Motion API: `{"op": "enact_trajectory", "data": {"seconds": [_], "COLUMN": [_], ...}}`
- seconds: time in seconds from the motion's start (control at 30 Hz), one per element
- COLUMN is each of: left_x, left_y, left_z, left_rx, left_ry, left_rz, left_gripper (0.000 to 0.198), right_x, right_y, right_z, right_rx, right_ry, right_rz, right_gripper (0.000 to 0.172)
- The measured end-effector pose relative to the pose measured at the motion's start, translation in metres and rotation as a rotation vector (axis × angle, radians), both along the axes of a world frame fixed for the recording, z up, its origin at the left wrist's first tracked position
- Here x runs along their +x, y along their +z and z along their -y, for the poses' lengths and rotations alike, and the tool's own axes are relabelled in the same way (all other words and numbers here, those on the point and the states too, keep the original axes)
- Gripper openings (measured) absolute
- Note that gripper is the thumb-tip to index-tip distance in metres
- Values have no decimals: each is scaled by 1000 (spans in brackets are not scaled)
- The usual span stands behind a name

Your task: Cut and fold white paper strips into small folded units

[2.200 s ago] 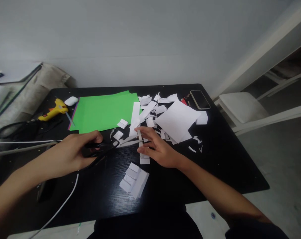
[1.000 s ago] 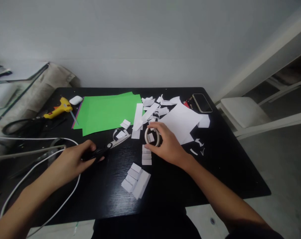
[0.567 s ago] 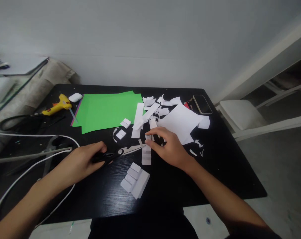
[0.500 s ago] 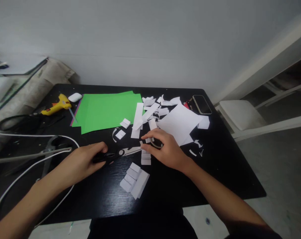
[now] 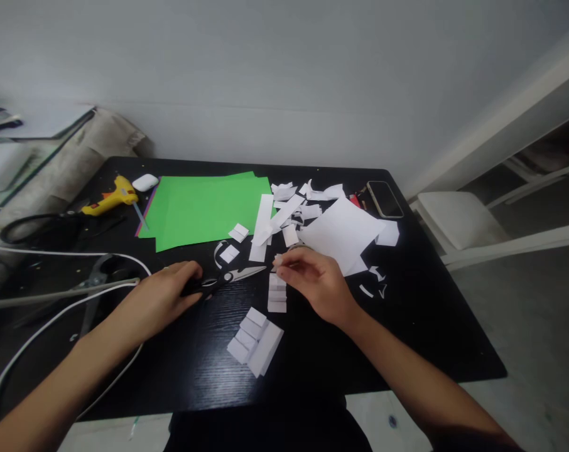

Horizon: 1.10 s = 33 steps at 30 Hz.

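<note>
My left hand (image 5: 171, 292) is wrapped around the black handles of a pair of scissors (image 5: 244, 274), whose metal blades point right. My right hand (image 5: 315, 276) pinches a small white paper piece (image 5: 277, 261) between thumb and fingers, just beyond the blade tips. Directly below those fingertips lies a short folded paper strip (image 5: 277, 295) with several creases. Closer to me rest more folded white paper pieces (image 5: 256, 339), partly overlapping. Two small creased squares, one a paper square (image 5: 229, 253), sit beyond the blades.
Green paper sheets (image 5: 209, 210) lie at the back beside white paper scraps (image 5: 308, 207) and a larger white sheet (image 5: 341, 229). A yellow glue gun (image 5: 112, 196), a second pair of scissors (image 5: 93, 285) and a white cable (image 5: 25, 351) are left; a phone (image 5: 385, 199) is right.
The scissors' blades have swung slightly away from me, off the folded strip. My right fingers have closed together, with a small paper piece between them.
</note>
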<state>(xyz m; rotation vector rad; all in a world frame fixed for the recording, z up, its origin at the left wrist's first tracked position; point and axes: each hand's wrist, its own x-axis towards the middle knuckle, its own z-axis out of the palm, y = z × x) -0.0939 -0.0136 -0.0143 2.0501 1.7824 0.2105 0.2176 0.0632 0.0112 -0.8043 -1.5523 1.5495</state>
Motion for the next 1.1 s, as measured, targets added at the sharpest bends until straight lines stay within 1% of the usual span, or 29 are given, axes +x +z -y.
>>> {"op": "enact_trajectory", "data": {"seconds": [0.1, 0.17, 0.23, 0.3, 0.4, 0.53, 0.6, 0.67, 0.73, 0.77, 0.8, 0.83, 0.93, 1.0, 1.1], "left_x": [-3, -5, -7, -8, -7, -7, -10, -10, -4, 4, 14, 25, 65, 86, 102], "left_y": [-4, -5, -5, -4, -1, -1, 0, 4, 12, 17, 24, 30, 47, 53, 55], "left_z": [-2, -6, -10, -14, -17, -20, -23, -25, -26, -26, -25, -25, -25, -28, -37], "left_rx": [25, 4, -34, -67, -70, -21, -54, -105, -106, -60, -26, 7, 59, 56, 81], "left_ry": [7, 2, -9, -25, -36, -52, -34, -12, -5, 1, 12, 36, 134, 186, 223], "left_rz": [-3, 3, 7, 16, 17, -76, -84, -30, 73, 142, 225, 331, 758, 920, 1043], "left_gripper": [18, 17, 15, 14, 13, 16, 21, 24, 18, 12, 13, 18, 27, 28, 22], "right_x": [-2, -3, -4, -3, 1, 14, 19, 22, 21, 19, 16, 13, 4, 0, -1], "right_y": [-9, -13, -13, -10, 2, 20, 26, 29, 27, 26, 24, 22, 19, 20, 22], "right_z": [-4, -5, -4, -4, -9, -22, -26, -26, -24, -22, -19, -17, -13, -13, -14], "right_rx": [-330, -494, -610, -663, -626, -519, -486, -461, -446, -441, -437, -434, -422, -422, -437], "right_ry": [39, 78, 103, 112, 89, 12, -14, -4, 39, 70, 106, 142, 225, 250, 262], "right_rz": [-124, -212, -276, -300, -296, -292, -279, -266, -256, -252, -247, -241, -217, -207, -208], "right_gripper": [15, 20, 23, 25, 27, 26, 24, 23, 24, 24, 25, 25, 29, 30, 30]}}
